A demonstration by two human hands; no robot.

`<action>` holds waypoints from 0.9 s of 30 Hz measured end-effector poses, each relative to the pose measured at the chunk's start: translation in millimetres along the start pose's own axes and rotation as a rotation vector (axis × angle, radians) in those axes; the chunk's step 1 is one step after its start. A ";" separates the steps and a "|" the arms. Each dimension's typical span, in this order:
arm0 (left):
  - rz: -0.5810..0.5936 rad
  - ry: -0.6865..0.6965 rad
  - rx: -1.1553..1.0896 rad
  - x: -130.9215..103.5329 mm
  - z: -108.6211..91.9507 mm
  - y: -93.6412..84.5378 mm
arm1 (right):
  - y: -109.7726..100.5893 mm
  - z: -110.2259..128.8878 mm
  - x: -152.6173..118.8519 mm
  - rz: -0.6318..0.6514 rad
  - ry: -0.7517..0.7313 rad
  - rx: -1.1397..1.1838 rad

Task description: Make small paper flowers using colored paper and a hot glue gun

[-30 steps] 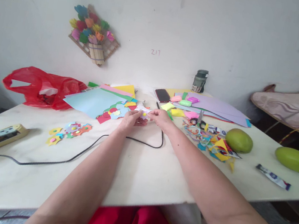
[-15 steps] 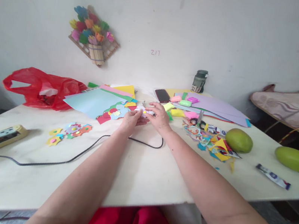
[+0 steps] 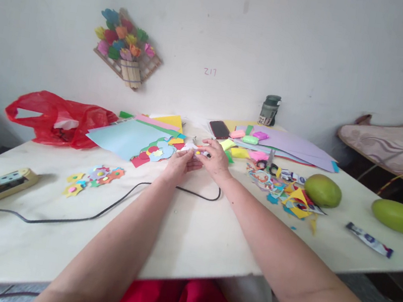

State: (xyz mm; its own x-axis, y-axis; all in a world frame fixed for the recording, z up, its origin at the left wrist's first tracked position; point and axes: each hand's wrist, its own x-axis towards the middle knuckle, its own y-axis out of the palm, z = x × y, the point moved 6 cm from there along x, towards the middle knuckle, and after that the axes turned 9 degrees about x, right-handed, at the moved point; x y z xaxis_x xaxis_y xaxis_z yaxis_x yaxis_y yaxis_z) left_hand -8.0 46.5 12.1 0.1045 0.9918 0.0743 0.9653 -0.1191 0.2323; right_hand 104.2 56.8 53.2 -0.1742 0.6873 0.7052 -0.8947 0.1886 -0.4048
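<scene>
Near the middle of the table, my left hand holds a small pale purple paper piece between thumb and fingers. My right hand has its fingertips closed on the right side of the same piece, where a small yellow-orange spot shows. Much of the piece is hidden by the fingers. Just left of my hands lie cut paper shapes in blue, red and green. Several finished-looking paper flowers lie farther left, with coloured dots at their centres.
A black cable runs from the power strip below my hands. Scissors, paper scraps, two green fruits and a glue tube lie right. A phone and red bag are behind.
The fingers of both hands have shifted slightly around the pale purple piece, and the yellow-orange spot sits a little farther right. Other things stay in place.
</scene>
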 end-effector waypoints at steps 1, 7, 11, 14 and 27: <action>0.004 -0.003 -0.005 -0.2 0.2 0.4 | 0.0 0.0 0.0 0.000 0.000 0.006; -0.014 -0.012 -0.024 -0.7 0.4 0.5 | 1.6 -3.4 -0.2 0.009 0.047 0.048; -0.027 -0.014 -0.050 -1.6 0.1 1.3 | 1.5 -4.3 -0.4 -0.010 0.054 0.080; -0.033 -0.025 -0.072 -2.4 0.7 2.2 | 1.4 -4.6 -0.2 -0.016 0.058 0.093; -0.035 -0.016 -0.054 -4.1 -2.1 2.4 | 2.0 -0.4 -1.3 0.012 -0.022 0.060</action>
State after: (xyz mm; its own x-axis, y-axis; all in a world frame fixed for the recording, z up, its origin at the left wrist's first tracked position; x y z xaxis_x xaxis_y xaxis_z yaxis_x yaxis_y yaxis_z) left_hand -6.6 42.0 14.4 0.0752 0.9960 0.0493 0.9542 -0.0862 0.2866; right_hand 102.9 56.6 51.2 -0.1939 0.6732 0.7135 -0.9155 0.1372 -0.3783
